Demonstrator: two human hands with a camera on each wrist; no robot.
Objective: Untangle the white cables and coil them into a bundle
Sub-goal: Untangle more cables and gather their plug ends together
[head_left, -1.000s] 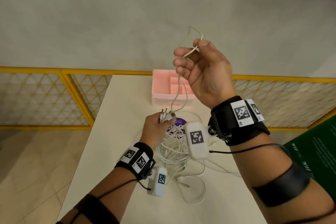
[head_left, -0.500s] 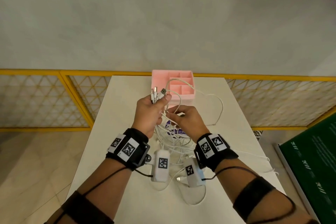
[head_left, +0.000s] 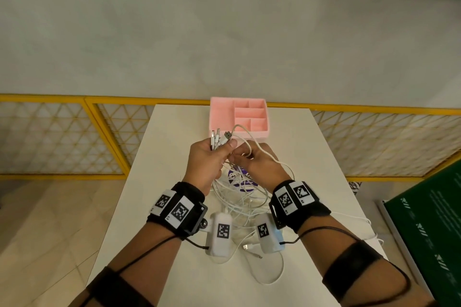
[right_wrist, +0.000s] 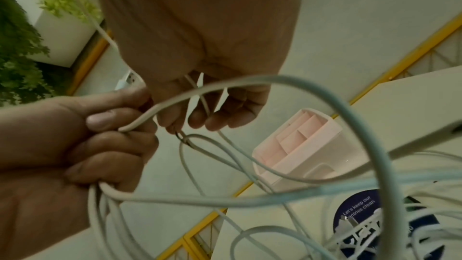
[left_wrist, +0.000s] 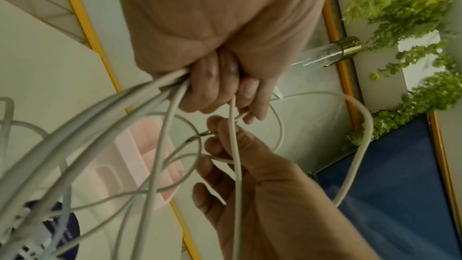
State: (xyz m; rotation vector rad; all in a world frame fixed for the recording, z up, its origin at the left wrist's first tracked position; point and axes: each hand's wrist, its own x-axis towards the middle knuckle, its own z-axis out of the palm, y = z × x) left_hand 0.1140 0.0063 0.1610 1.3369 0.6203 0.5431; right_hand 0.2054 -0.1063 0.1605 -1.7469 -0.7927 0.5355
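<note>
My left hand (head_left: 207, 157) is clenched round a bunch of white cables (head_left: 239, 197), its grip holding them just below their plug ends (head_left: 219, 138), which stick up out of my fist above the counter (head_left: 311, 157). From that fist the strands hang down in a loose tangle onto the counter between my wrists, over a purple round sticker (head_left: 243, 178). Just beside, touching the left fingers, my right hand (head_left: 259, 163) pinches one thin strand between thumb and fingertips, with a thicker loop (head_left: 264, 152) arching over its back. Beyond both hands a pink divided tray (head_left: 219, 112) sits at the far edge. One more cable trails off to the right (head_left: 359, 219).
</note>
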